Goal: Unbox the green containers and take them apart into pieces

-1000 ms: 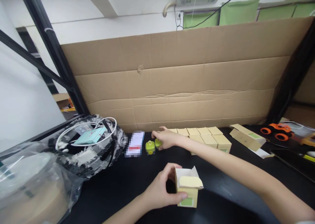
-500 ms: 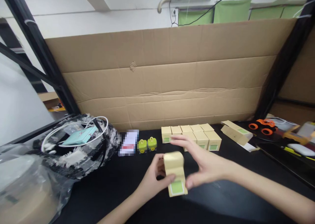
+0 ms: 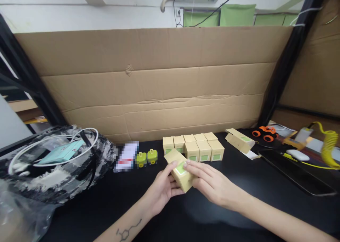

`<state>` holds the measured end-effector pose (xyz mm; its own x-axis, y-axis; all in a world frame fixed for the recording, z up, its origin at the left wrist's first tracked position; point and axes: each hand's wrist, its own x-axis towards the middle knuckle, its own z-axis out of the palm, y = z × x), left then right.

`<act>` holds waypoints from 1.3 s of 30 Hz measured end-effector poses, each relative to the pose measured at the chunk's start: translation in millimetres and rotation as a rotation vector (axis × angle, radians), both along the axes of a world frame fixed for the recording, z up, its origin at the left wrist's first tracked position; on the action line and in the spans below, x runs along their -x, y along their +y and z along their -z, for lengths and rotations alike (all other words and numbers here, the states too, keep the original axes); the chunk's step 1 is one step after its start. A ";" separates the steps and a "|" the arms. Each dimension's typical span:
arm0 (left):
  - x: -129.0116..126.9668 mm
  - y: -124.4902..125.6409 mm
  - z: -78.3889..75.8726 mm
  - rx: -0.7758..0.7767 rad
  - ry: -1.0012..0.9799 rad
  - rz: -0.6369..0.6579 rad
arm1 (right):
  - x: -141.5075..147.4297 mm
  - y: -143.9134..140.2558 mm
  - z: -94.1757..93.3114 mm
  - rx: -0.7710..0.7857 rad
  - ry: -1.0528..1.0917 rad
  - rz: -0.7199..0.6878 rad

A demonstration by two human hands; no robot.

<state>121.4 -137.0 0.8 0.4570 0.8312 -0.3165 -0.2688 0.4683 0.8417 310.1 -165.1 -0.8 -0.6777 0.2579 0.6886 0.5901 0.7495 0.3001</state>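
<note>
In the head view, the black worktop (image 3: 106, 206) is bounded at the back by a tall cardboard panel (image 3: 159, 86), with a slanting black post at either end. Along the left edge a black-and-white fuzzy bag (image 3: 55, 180), topped by a teal packet (image 3: 62, 152) and a looped white cable, sits beside clear plastic wrapping (image 3: 26, 213). Toward the right edge are a black tray-like object (image 3: 297, 174), a white rounded item (image 3: 297, 155), a coiled yellow cord (image 3: 329, 142) and an orange toy car (image 3: 265, 133). Between these sides, dark surface runs in front of the hands and around both forearms, giving room to move sideways and toward the person. Forward, the room is tighter: a block of small cartons (image 3: 204, 149) stands just beyond the hands, against the cardboard's foot or near it. To its left are two yellow-green toys (image 3: 147, 158) and a pixelated flat item (image 3: 126, 157); to its right lies an opened carton (image 3: 237, 141).

The held carton (image 3: 180, 174) is between the hands, above the worktop and tilted. It is pale yellow, with a white-bordered green label facing up and a pale panel reaching toward the upper left; whether that end is closed, I cannot tell. The left hand (image 3: 163, 189) grips it, thumb on the near left edge, other fingers underneath. The right hand (image 3: 215, 185) has its fingers together, tips against the label and right side; its thumb is hidden, so I cannot tell whether it pinches.
</note>
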 end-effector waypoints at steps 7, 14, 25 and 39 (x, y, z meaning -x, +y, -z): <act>-3.0 -5.8 3.3 0.099 -0.068 -0.032 | -3.8 -4.1 4.6 -0.279 0.011 -0.102; 0.2 -7.7 9.6 -0.133 0.053 -0.323 | 4.0 -9.0 9.2 -0.078 -0.020 -0.112; -2.5 -15.4 23.3 -0.236 -0.006 -0.190 | -62.3 -0.1 -19.4 -0.092 0.064 0.078; -5.6 -1.0 53.6 -0.247 0.094 -0.099 | -206.8 76.6 12.3 0.320 -0.277 0.449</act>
<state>127.0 -138.0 -52.9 0.3480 0.9275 -0.1364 -0.2182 0.2217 0.9504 516.9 -88.5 -13.1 -0.5975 0.7245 0.3437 0.8014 0.5241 0.2883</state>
